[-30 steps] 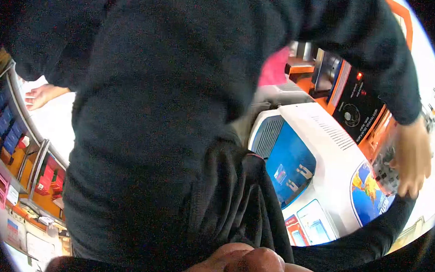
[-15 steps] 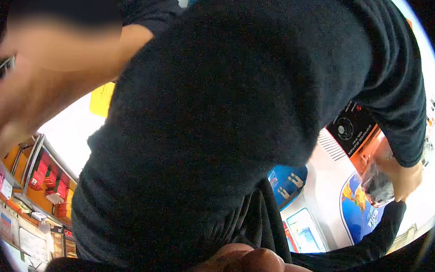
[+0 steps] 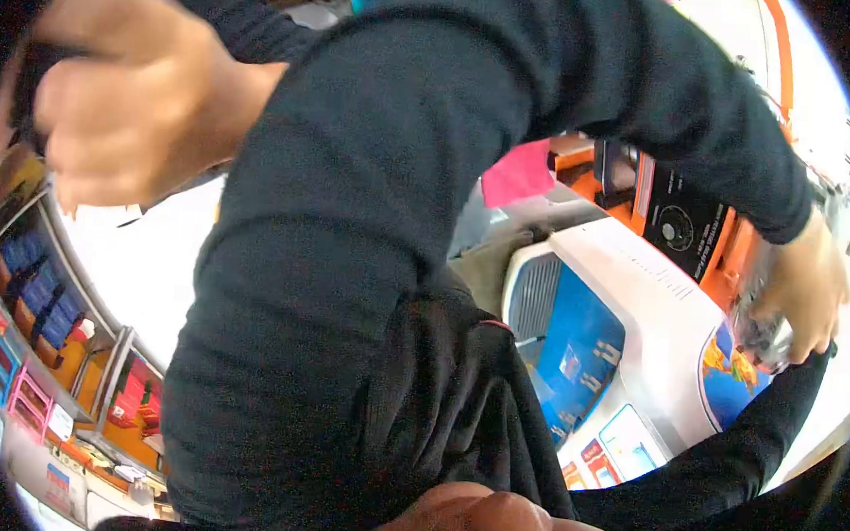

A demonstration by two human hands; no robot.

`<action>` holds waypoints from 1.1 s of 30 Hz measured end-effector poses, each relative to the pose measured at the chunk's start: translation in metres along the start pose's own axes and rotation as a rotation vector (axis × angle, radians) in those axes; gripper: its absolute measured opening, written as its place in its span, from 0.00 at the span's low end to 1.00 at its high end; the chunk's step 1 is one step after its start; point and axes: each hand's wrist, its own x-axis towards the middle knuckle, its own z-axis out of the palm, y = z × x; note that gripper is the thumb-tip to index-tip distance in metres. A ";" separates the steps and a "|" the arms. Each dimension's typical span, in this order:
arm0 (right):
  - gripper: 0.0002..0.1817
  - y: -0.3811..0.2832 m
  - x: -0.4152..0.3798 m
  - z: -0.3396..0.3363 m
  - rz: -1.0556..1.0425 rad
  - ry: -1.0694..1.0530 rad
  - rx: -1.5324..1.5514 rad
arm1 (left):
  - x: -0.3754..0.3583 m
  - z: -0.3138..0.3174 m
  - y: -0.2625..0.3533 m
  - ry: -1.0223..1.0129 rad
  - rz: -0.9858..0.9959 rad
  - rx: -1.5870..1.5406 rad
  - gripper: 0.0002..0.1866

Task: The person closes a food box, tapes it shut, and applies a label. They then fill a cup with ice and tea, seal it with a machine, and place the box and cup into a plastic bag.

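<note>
My left hand [image 3: 153,103] is in the upper left, blurred by motion, its fingers curled into a fist. Anything inside that fist is hidden. My right hand [image 3: 803,289] reaches down at the far right with its fingers bent onto crinkled clear plastic [image 3: 763,333]. Just left of that hand stands a black-and-orange box [image 3: 690,228] with a round knob pictured on it. Below the box is a white carton [image 3: 651,304] with blue panels and a picture of food. My dark sleeve [image 3: 353,164] covers the middle of the view.
Shelves at the lower left hold blue packs [image 3: 40,281] and red boxes [image 3: 135,394], with a pink frame-like item [image 3: 32,405] beside them. Something bright pink [image 3: 520,174] shows behind my arm. Another dark sleeve [image 3: 724,469] crosses the lower right. Part of a face lies along the bottom edge.
My left hand has swung upward, and its curled fingers show. My right arm has shifted, uncovering more of the white carton and the pink item. The shelves appear farther right.
</note>
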 end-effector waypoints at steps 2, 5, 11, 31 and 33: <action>0.11 0.031 -0.002 -0.060 -0.114 0.160 -0.047 | 0.011 -0.008 0.010 -0.041 -0.079 -0.074 0.24; 0.11 0.067 0.039 -0.232 0.182 -0.254 -0.165 | 0.029 0.000 0.029 -0.083 -0.385 -0.075 0.39; 0.12 0.160 0.025 -0.586 0.978 -1.012 -0.851 | 0.049 -0.015 0.020 -0.323 -0.476 -0.069 0.48; 0.20 0.110 -0.049 -0.661 0.717 0.731 -1.004 | 0.056 -0.009 0.011 -0.401 -0.565 -0.165 0.55; 0.21 0.120 -0.073 -0.672 0.886 0.778 -0.894 | 0.059 0.001 0.009 -0.420 -0.579 -0.190 0.55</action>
